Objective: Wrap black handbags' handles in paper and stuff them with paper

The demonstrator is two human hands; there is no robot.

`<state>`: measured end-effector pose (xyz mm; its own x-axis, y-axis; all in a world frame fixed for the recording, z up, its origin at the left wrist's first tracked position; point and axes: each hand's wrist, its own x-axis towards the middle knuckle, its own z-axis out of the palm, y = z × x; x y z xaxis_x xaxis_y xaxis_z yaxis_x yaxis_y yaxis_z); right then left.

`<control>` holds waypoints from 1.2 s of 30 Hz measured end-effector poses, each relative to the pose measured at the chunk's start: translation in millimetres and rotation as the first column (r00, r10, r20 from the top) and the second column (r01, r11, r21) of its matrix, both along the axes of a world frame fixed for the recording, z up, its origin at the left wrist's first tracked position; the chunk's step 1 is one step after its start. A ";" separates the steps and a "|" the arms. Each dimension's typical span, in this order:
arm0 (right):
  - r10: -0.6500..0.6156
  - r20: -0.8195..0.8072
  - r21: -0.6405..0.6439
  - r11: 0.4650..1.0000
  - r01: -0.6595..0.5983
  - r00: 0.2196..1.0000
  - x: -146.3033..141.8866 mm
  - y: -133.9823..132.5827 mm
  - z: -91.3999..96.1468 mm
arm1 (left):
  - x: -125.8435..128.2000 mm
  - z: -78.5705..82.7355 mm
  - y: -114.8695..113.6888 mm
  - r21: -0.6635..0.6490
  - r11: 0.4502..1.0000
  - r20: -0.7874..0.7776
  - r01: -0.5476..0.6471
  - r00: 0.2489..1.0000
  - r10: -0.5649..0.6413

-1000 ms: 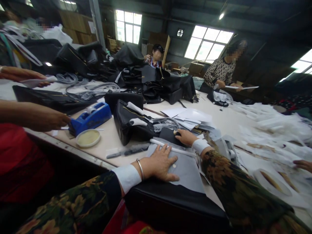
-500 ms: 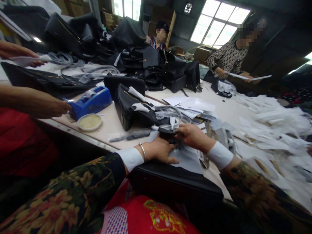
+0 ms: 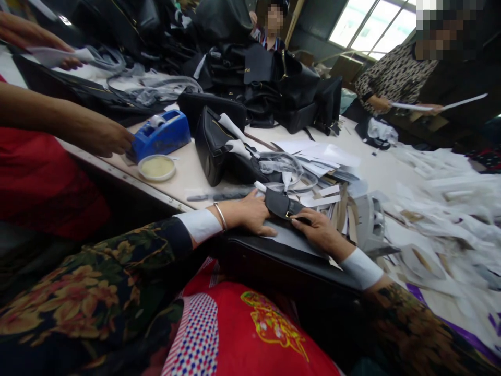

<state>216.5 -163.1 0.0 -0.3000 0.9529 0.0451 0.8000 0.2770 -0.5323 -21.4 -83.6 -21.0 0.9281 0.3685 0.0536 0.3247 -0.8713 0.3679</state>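
Note:
A black handbag [image 3: 270, 258] lies flat at the table's near edge with a grey sheet [image 3: 291, 237] on top of it. My left hand [image 3: 246, 214] rests on the bag with fingers curled, its fingertips at the left end of a small black leather flap [image 3: 279, 204] with a gold clasp. My right hand [image 3: 319, 230] pinches the right end of that flap, just by the clasp. A white rolled paper piece [image 3: 259, 186] pokes out behind the flap. Both sleeves are dark floral with white cuffs.
Another person's arm [image 3: 66, 122] reaches to a blue tape dispenser [image 3: 160, 137] beside a round dish [image 3: 156, 167]. A black bag stuffed with paper [image 3: 219, 149] stands behind. More black bags [image 3: 270, 89] pile mid-table. White papers [image 3: 442, 209] cover the right side. Two people work across the table.
The view tilted down and closer. My right hand drew the black flap from the table onto the bag; my left hand went from flat on the grey sheet to gripping the flap's end.

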 end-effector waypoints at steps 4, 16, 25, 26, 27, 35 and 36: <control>0.024 0.024 -0.097 0.995 -0.021 0.999 6.0 1.6 5.3 | -15.8 -7.9 -5.7 -0.052 0.974 0.091 -0.221 0.970 0.225; -0.025 0.147 -0.197 0.979 0.054 0.989 2.4 8.8 7.3 | -23.9 -11.8 -3.8 -0.269 0.779 -0.064 -0.567 0.817 0.573; 0.116 0.306 -0.039 0.993 -0.109 0.945 -2.5 -2.6 -2.4 | -26.6 -13.1 -7.8 -0.243 0.797 -0.050 -0.553 0.828 0.559; 0.136 0.323 -0.027 0.990 -0.135 0.937 -2.2 -3.2 -3.0 | -27.7 -13.9 -7.5 -0.240 0.808 -0.049 -0.538 0.838 0.544; 0.163 0.342 -0.020 0.986 -0.167 0.926 -2.2 -3.6 -3.3 | -28.9 -14.8 -7.2 -0.240 0.817 -0.047 -0.524 0.847 0.530; 0.355 0.588 -0.146 0.930 -0.336 0.727 -16.7 -2.1 5.8 | -31.7 -19.8 -7.6 -0.247 0.830 -0.044 -0.501 0.861 0.507; 0.348 0.605 -0.158 0.934 -0.321 0.716 -19.7 -1.4 8.0 | -31.2 -19.3 -7.9 -0.244 0.828 -0.045 -0.505 0.859 0.510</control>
